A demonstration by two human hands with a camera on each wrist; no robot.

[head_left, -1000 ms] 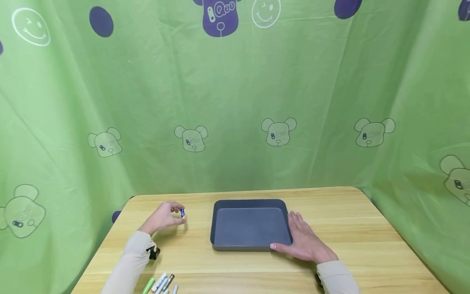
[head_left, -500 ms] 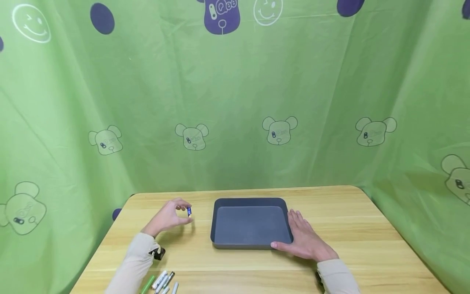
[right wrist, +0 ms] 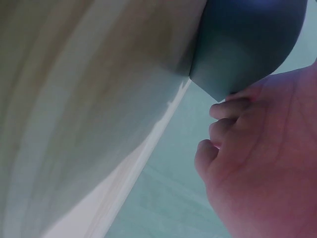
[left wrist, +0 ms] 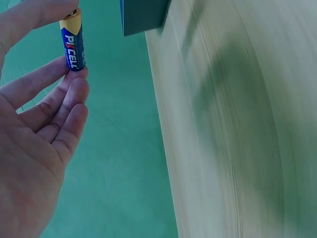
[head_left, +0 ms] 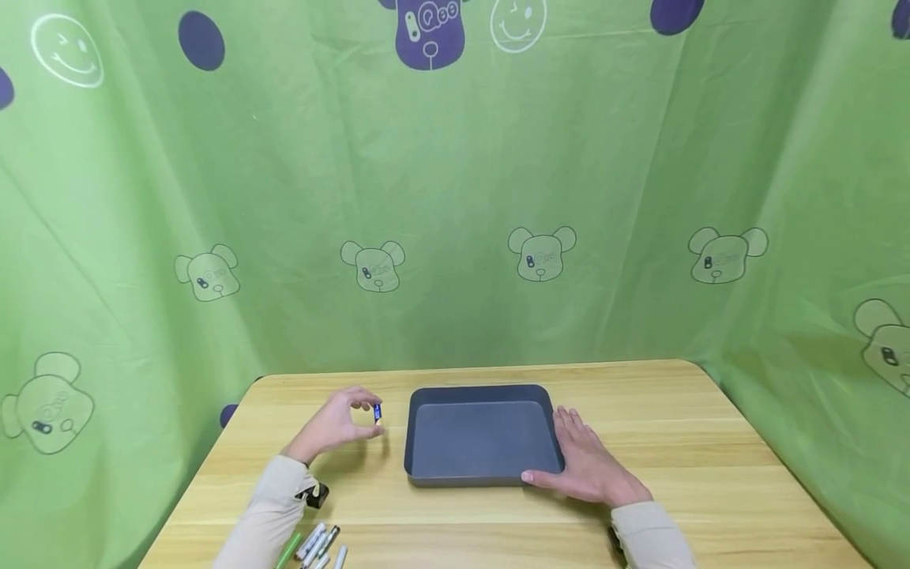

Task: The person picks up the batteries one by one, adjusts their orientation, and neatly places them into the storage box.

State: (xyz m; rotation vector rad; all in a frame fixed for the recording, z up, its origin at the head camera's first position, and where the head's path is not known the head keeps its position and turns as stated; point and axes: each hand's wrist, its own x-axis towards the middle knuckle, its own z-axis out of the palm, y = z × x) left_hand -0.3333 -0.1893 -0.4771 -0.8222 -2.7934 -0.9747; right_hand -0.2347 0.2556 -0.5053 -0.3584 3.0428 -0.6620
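Between thumb and fingertips my left hand [head_left: 340, 422] pinches a small battery [left wrist: 73, 42], blue with a gold end and "PKCELL" lettering, held end to end. In the head view the battery stands nearly upright over the table, a little left of the dark grey rectangular tray [head_left: 486, 438]. My right hand [head_left: 588, 465] rests against the tray's right side, its fingers straight along the wall and the thumb at the front rim. The right wrist view shows the same hand [right wrist: 267, 148] beside the tray's dark outer wall [right wrist: 237, 49].
Several pens or markers [head_left: 310, 543], one of them bright green [head_left: 287, 551], lie at the front left of the wooden table [head_left: 441, 525]. Green cloth [head_left: 455, 316] with bear prints hangs behind the table and along both sides.
My left hand has moved to the right with the battery, closer to the tray. The right hand stays at the tray's right side.
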